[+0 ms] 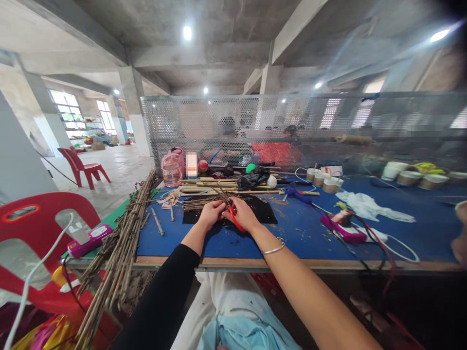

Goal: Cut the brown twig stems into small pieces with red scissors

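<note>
Right hand (243, 214) holds red scissors (236, 221) and left hand (210, 214) has fingers bent in (I can't tell around what), with twigs (194, 203) lying sideways on the black mat (267, 212) just past, nearer the left.

The blue tabletop (299, 245) carries a black mat (268, 213), long twigs (133, 228) and a crumpled white plastic bag (370, 206).

"What's cut off?"
"The nearer red chair (54, 218), by the left edge; the stick bundle (124, 253), by the bottom."
"Hidden?"
"Part of the red-handled scissors (235, 219), by the right hand (245, 215). Whatever the left hand (209, 215) pinches is too small to tell."
</note>
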### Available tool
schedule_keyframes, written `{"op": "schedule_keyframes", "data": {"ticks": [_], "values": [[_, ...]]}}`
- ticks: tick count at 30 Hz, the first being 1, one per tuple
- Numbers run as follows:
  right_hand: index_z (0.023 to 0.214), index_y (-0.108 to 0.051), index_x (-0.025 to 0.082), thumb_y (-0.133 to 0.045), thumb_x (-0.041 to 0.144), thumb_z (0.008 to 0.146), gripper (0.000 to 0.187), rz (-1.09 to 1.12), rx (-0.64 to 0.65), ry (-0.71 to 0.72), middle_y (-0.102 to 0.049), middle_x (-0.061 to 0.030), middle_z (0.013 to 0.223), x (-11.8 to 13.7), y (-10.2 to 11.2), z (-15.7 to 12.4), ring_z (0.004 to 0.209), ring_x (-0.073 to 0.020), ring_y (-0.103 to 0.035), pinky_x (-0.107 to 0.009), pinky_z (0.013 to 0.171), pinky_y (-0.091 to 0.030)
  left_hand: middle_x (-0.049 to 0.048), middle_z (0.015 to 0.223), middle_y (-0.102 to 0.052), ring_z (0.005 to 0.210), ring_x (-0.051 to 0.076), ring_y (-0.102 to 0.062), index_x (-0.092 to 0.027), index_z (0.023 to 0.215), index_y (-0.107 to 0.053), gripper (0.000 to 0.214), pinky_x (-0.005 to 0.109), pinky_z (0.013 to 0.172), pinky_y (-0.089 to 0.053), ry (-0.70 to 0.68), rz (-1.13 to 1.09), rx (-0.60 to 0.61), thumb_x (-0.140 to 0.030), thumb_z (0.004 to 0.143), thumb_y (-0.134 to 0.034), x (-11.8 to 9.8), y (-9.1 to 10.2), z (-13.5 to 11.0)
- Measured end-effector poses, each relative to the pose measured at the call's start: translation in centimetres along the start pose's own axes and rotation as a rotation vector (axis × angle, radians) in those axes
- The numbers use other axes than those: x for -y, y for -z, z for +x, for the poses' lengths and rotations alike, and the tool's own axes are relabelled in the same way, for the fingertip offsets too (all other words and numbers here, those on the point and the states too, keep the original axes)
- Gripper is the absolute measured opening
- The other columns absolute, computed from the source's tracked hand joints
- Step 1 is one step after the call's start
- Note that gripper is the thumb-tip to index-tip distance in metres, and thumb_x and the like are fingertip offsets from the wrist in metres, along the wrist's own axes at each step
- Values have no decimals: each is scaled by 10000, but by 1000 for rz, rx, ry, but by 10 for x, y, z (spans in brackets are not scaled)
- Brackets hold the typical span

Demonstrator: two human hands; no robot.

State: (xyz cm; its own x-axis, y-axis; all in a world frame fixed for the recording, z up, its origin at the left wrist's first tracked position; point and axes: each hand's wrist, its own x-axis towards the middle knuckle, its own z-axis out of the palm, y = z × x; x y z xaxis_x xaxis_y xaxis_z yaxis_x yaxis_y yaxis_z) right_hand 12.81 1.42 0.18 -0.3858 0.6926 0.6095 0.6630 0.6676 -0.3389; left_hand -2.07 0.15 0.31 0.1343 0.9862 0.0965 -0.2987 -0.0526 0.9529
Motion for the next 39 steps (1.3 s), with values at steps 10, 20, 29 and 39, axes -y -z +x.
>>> {"op": "schedule_keyframes", "data": {"ticks": [10,20,29,39], "values": [[1054,-556,227,-606,433,737,381,16,84,-98,-641,-56,970,11,14,-1,889,-195,-592,-264,731,-421,-9,531,-526,427,34,-395,-95,795,-678,385,176,429,-318,-12,71,-49,-396,561,-731,-1,0,1],[1060,-587,269,-595,412,751,341,64,108,-149,-680,-44,888,9,13,-2,841,-221,-624,-260,692,-433,2,559,-561,452,45,-419,-125,865,-692,352,168,432,-330,17,108,-127,-348,593,-714,-5,-1,-2],[1070,-540,209,-599,463,737,423,-30,70,-94,-629,-81,994,7,9,-1,934,-211,-578,-282,763,-422,3,565,-582,429,52,-405,-124,852,-696,313,175,412,-319,-63,238,-99,-344,631,-671,2,0,1],[1082,-517,194,-611,501,717,486,-98,45,-91,-606,-97,1017,11,11,0,975,-216,-552,-300,815,-403,2,557,-595,401,67,-378,-132,881,-706,295,205,415,-311,-143,371,-103,-318,663,-636,4,1,3]]}}
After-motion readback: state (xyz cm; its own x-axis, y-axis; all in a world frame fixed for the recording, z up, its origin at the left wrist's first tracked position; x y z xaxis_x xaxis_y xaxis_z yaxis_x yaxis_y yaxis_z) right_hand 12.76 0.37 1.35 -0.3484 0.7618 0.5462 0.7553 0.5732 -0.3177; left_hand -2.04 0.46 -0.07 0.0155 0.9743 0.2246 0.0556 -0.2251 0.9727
